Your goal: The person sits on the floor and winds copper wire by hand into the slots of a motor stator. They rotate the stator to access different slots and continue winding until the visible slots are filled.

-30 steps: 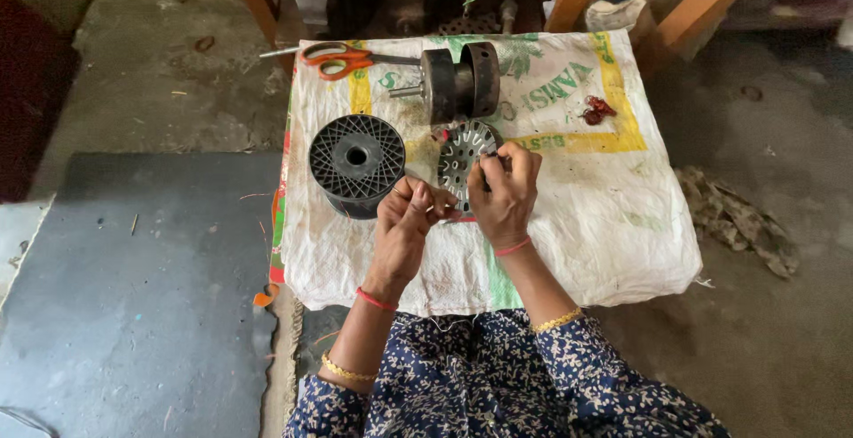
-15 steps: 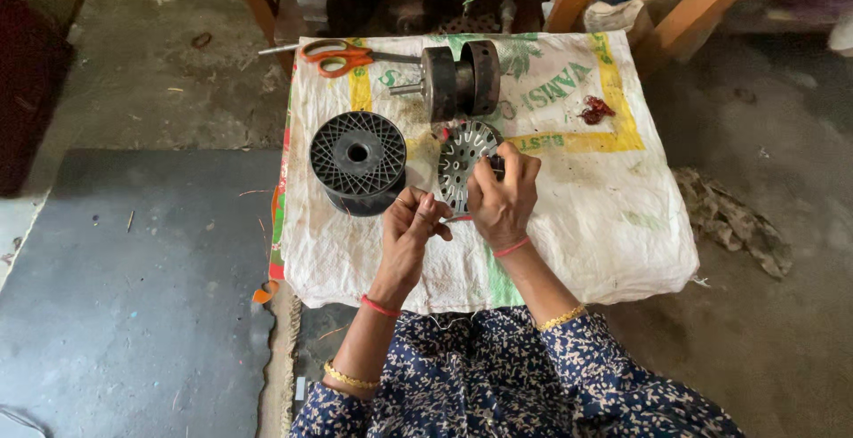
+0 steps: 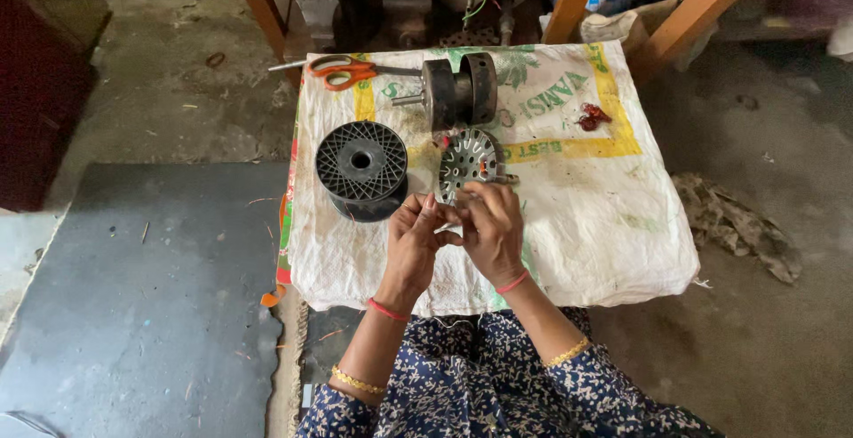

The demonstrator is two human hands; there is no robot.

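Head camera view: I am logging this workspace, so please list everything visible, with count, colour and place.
Round perforated metal disc: one, silver-grey, on the sack just beyond both hands, lower edge at the fingertips.
Black ribbed plastic spool: one, black, left of the disc.
Dark cylindrical metal motor part with shaft: one, dark grey, behind the disc.
Orange-handled scissors: one pair, far left of the sack.
Small red bits: a small cluster, red, far right of the sack.
White woven sack: one, white with green and yellow print, covering the work surface.
Grey floor mat: one, on the left.
Crumpled rag: one, brownish, on the floor at right.
Left hand: fingers pinched beside the right hand.
Right hand: at the disc's lower edge.
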